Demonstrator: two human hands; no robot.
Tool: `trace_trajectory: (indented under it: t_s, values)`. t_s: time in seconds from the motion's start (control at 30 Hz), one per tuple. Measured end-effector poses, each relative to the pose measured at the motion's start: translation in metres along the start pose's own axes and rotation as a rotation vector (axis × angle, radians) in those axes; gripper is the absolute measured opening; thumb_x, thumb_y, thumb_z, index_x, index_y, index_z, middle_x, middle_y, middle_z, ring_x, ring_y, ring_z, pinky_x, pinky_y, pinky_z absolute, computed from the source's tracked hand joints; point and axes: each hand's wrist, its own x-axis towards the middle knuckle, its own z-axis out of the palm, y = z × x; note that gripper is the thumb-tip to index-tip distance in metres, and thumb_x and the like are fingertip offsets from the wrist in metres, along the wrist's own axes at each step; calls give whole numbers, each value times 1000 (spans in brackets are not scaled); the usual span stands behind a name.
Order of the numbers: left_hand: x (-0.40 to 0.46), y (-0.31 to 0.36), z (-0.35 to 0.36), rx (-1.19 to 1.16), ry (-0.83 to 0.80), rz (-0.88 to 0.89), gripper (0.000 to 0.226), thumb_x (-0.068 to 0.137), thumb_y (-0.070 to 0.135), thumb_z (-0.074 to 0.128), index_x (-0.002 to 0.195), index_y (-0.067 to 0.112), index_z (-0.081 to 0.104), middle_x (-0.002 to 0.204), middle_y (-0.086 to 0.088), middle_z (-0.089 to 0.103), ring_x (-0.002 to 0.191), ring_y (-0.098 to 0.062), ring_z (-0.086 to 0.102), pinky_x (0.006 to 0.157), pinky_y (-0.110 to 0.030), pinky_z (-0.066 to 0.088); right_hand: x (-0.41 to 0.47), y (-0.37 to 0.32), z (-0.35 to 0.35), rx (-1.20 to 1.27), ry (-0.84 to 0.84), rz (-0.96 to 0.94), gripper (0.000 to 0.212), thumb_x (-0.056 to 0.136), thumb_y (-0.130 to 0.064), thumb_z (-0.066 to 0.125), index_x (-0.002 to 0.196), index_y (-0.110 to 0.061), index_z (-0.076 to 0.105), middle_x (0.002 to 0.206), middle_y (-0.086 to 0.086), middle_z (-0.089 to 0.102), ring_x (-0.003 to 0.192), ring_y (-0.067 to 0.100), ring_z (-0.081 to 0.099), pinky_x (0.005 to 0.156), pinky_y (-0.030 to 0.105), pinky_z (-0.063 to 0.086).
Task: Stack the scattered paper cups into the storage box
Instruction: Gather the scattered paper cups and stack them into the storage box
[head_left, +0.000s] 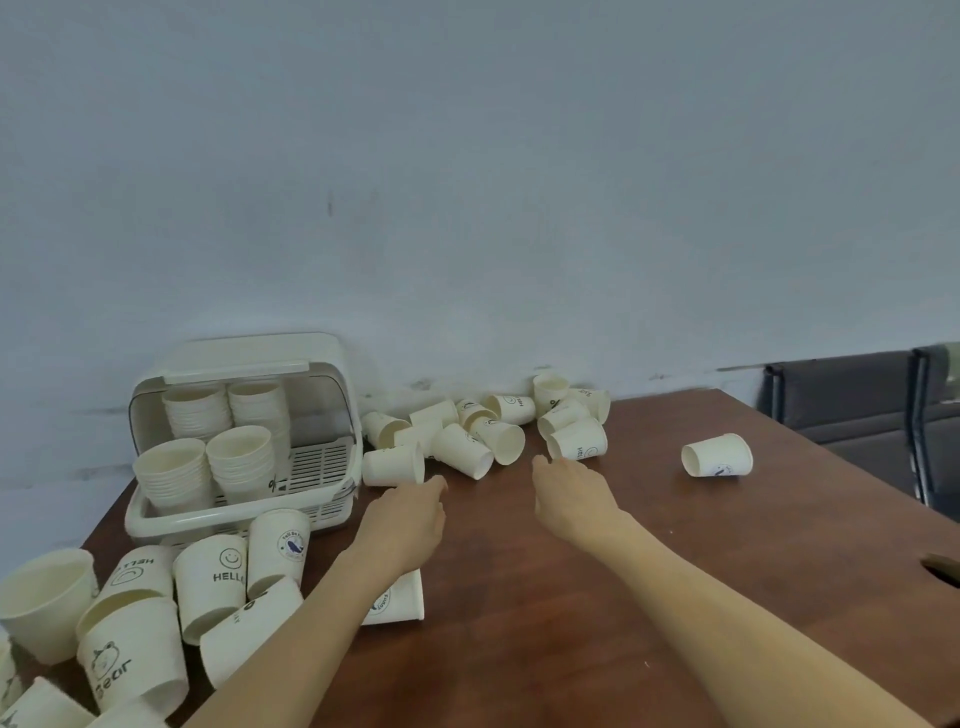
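Table (623, 597) carries everything. Storage box (156, 519), lid up, sits at its far left w/ four cup stacks inside. Loose cups: a pile (483, 431) just right of the box, more in front of it. Both hands reach twd the pile, holding nothing: left hand (405, 519) w/ fingers loosely curled, nearly touching a tipped cup (393, 465) beside the box; right hand (576, 493) relaxed, near another cup (577, 441). Best approach, I'd say: grip each cup by its wall, nest mouth-up, then add to a stack.
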Motion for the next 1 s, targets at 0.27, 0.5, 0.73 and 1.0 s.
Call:
trace_trajectory:
  t_s: [0.27,0.5,0.73,1.0]
  values:
    - [48,17,12,-149,129,-158,36,96,19,39,131,13,40,116,-9,58,101,-28,58,77,-39,47,13,37,27,4,-31,71,19,92,-13,45,111,-10,48,110,8,57,102,29,57,72,33,35]
    - [118,15,36,-266,21,-303,45,95,22,40,138,10,35,127,-14,55,118,-33,48,92,-42,43,37,68,48,57,-36,137,14,91,-13,42,105,-12,47,105,7,58,97,29,59,70,34,38]
    - [161,10,61,-75,-94,-320,81,93,46,42,152,9,0,128,-4,60,120,-27,52,105,-44,31,62,85,72,74,-15,161,18,91,-12,40,107,-13,48,104,5,60,96,29,60,69,33,38]
    - [175,15,53,-101,-162,-282,69,73,51,62,128,16,36,107,2,60,89,-25,62,76,-39,43,85,93,88,115,63,276,31,91,-10,41,121,-8,40,101,10,62,92,31,61,64,32,36]
